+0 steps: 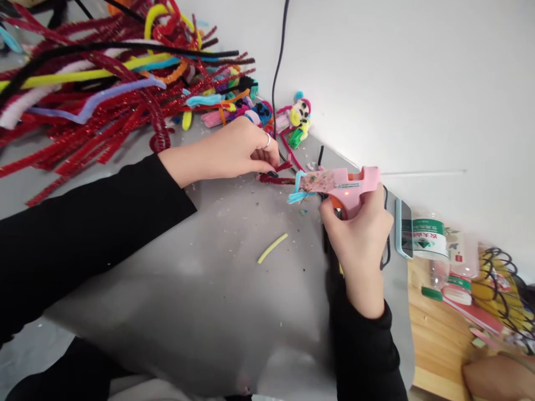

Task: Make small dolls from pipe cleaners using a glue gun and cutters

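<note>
My right hand (355, 228) is closed around the grip of a pink hot glue gun (343, 184), its nozzle pointing left with a blue pipe cleaner piece (297, 192) at the tip. My left hand (238, 150), a ring on one finger, pinches a short dark red glittery pipe cleaner piece (278, 177) on the grey mat (200, 278), just left of the nozzle. Both arms wear black sleeves.
A big heap of pipe cleaners (96, 83), mostly red, covers the far left. A small pipe cleaner figure (298, 120) stands by the white wall. A yellow offcut (272, 248) lies mid-mat. A black cable (278, 61), a phone (404, 228) and bottles (434, 245) sit to the right.
</note>
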Available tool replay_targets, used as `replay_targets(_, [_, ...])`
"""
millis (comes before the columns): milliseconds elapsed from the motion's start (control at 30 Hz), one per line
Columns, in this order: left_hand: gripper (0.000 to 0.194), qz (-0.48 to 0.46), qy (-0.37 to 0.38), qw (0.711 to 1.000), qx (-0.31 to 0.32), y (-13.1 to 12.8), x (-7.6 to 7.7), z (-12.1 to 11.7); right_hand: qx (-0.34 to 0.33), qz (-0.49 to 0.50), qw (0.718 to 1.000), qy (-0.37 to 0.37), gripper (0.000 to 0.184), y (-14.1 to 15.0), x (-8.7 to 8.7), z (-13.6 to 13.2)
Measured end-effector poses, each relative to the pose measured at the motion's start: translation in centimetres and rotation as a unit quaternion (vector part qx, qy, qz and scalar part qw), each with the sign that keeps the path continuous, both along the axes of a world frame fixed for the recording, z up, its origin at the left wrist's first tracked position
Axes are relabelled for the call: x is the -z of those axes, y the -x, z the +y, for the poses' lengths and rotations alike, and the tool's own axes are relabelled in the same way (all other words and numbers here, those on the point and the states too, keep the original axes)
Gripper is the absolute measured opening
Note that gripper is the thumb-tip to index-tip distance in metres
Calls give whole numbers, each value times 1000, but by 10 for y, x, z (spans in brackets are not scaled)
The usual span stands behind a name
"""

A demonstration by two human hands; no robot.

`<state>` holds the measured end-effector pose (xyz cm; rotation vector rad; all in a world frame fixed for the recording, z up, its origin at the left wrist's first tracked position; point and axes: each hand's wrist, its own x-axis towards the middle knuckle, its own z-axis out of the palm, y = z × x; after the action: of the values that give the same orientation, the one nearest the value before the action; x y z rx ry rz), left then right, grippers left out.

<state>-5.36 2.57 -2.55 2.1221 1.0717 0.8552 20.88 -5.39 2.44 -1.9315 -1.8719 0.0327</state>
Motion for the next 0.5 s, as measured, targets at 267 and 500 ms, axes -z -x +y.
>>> replay_targets(267, [13, -14, 11, 1000, -5, 0, 2, 1, -5, -26, 1000, -12, 30, -1, 15, 6])
replay_targets(500, [13, -21, 17, 999, 32, -1, -1, -1, 11, -33, 999, 18, 27, -4, 19, 13])
